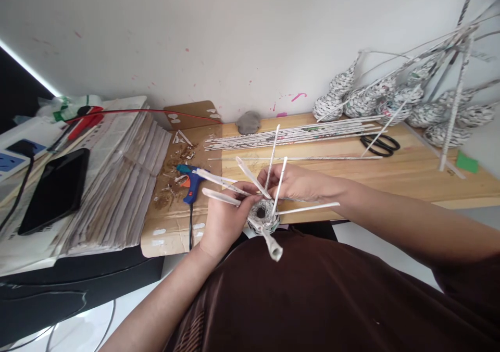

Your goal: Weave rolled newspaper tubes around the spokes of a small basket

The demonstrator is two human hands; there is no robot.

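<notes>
"What colours reach you?"
"On my feed, the woven piece (267, 213) is white flecked with grey; the glue gun (192, 187), blue and orange."
"And the phone (55, 190)?"
"I see plain black."

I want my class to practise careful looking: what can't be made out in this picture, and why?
- Woven paper piece, underside: head view, turned away from the camera.
- Its left edge: head view, covered by the left grip.
- Print on the paper stack: head view, too small and blurred.
- Dark striped tube, upper end: head view, cut off by the top edge.
</notes>
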